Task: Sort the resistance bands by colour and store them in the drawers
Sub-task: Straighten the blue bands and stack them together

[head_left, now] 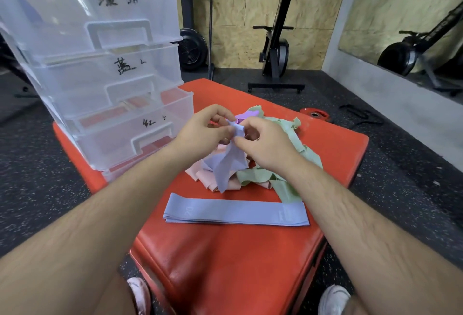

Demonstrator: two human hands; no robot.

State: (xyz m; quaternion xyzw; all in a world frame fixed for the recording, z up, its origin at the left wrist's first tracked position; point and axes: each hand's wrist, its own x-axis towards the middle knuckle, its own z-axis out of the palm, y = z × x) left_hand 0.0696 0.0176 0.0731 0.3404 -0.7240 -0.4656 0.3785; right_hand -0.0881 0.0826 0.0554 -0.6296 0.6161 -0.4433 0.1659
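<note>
Pinching the top end of a pale blue band with both hands, I have my left hand and right hand close together above the middle of the bench, fingers curled round the fabric and thumbs pressed on it. The rest of that band hangs down into the loose heap, where pink bands lie under it, green bands sprawl toward the right edge and a purple band shows just behind my fingers. As I judge it, the tail is caught among the pink and green loops, so a quick pull could drag some of them along and tip the green ones off the right edge onto the floor. A flat stack of blue bands lies nearer the front edge, between my forearms; a careless sweep of an arm could knock it out of line or off the bench. The blue and purple shades are close, so a hasty glance could put one in the wrong place. The clear drawers stand at the far left corner, and the blue-labelled one looks closed, so I would need a free hand to open it.
</note>
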